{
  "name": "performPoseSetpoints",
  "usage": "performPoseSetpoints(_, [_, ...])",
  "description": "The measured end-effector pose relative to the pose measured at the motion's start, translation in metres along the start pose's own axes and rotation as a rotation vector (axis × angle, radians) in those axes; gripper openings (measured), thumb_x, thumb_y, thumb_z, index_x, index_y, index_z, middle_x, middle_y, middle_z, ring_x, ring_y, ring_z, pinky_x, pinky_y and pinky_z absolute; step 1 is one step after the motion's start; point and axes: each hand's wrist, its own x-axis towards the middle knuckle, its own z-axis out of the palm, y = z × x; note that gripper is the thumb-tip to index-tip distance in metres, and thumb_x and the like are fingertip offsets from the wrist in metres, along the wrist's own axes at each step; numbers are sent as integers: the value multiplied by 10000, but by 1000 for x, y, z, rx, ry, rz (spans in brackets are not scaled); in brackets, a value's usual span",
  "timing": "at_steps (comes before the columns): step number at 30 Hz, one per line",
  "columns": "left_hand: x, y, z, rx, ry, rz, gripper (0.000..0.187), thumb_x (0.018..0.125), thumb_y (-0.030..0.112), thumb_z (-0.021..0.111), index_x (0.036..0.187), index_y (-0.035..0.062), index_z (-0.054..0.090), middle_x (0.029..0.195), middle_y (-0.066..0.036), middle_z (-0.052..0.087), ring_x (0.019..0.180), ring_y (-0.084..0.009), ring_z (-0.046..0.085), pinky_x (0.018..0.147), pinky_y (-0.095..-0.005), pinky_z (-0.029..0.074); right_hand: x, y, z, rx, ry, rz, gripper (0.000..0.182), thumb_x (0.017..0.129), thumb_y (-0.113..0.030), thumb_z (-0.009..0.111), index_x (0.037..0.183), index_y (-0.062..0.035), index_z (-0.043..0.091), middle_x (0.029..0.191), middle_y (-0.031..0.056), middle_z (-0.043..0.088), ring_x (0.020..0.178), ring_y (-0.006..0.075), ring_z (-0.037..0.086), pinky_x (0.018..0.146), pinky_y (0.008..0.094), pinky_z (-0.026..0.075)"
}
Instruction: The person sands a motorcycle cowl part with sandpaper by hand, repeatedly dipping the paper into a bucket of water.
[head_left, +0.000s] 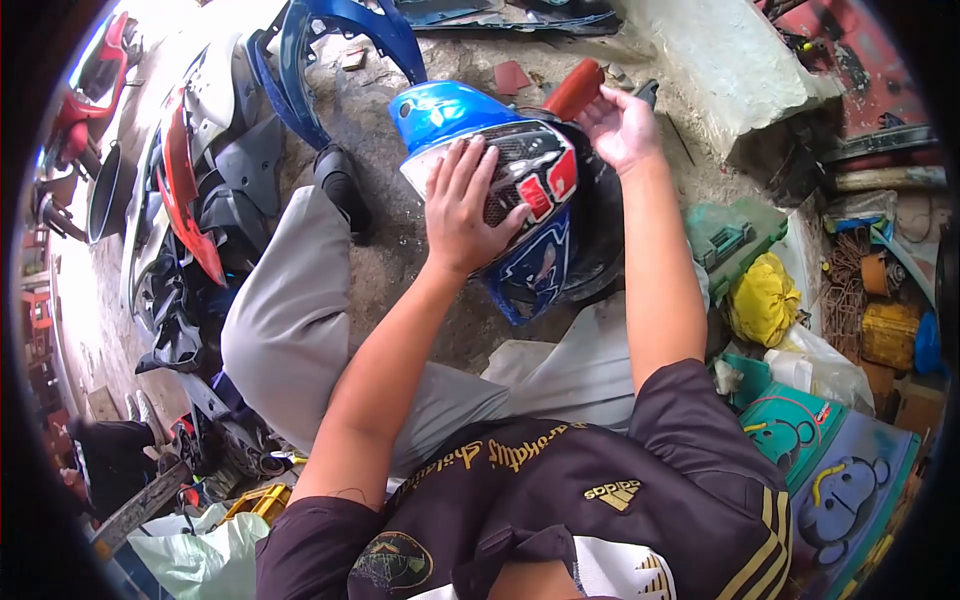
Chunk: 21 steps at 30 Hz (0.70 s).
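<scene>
My left hand (pixel 466 205) lies on a glossy helmet-like shell (pixel 545 165) in blue, white, black and red, its fingers stretched over the dark mesh-patterned side. A blue peak-like part (pixel 445 112) sticks out at the shell's far left. My right hand (pixel 622 130) is raised at the shell's far right, palm partly up and fingers curled. Its fingertips meet the end of a reddish-brown rounded piece (pixel 574 90), whose kind I cannot make out. Beneath the shell is something black and rounded (pixel 600 225), partly hidden. The shell rests between my bent legs.
Blue curved motorcycle panels (pixel 290 70) lie ahead, and red, white and grey fairings (pixel 190 190) pile at left. A concrete block (pixel 735 80) stands at the far right. Nearer are a green case (pixel 735 240), a yellow bag (pixel 765 298) and a teal box (pixel 830 460).
</scene>
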Motion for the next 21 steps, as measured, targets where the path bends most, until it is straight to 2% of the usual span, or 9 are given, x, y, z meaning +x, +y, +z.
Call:
performPoseSetpoints(2, [2,1,0,16,-23,18,827,832,460,874,1496,31,630,1597,-183,589,1530,-398,498,1283,-554,332,-26,2,41,-44,-70,-74,217,1082,-112,576,1215,31,671,1190,180,742,1120,334,728,1079,513,575])
performPoseSetpoints(6, [2,-1,4,-4,-29,11,820,841,481,851,1497,42,631,1597,-182,586,1546,-386,482,1299,-552,319,-37,28,72,-194,-219,-197,186,1085,-80,574,1231,7,648,1206,194,740,1132,328,741,1043,495,593])
performPoseSetpoints(9, [2,-1,4,-15,-44,2,852,837,491,848,1523,46,610,1631,-185,553,1569,-372,457,1316,-541,305,-52,45,95,-272,-223,-197,153,1112,-69,546,1216,-2,638,1211,197,748,1115,313,757,1032,467,600])
performPoseSetpoints(12, [3,-1,3,-21,-48,0,895,840,500,853,1553,32,584,1634,-201,553,1565,-378,466,1310,-549,313,-52,54,100,-224,-278,-133,154,1110,-74,564,1224,0,637,1204,194,755,1119,309,759,1035,463,601])
performPoseSetpoints(18, [7,4,-3,69,-141,-18,1004,844,568,823,1630,40,488,1700,-206,460,1614,-406,368,1330,-563,238,-57,50,104,-290,-318,-143,169,1104,-72,586,1250,-1,633,1212,188,752,1099,302,763,1034,451,599])
performPoseSetpoints(21, [8,5,-2,95,-152,-68,1075,852,634,793,1675,51,420,1731,-227,397,1631,-431,320,1332,-573,208,-66,36,98,-293,-253,-297,178,1076,-60,591,1228,11,652,1132,158,760,986,239,771,909,398,624])
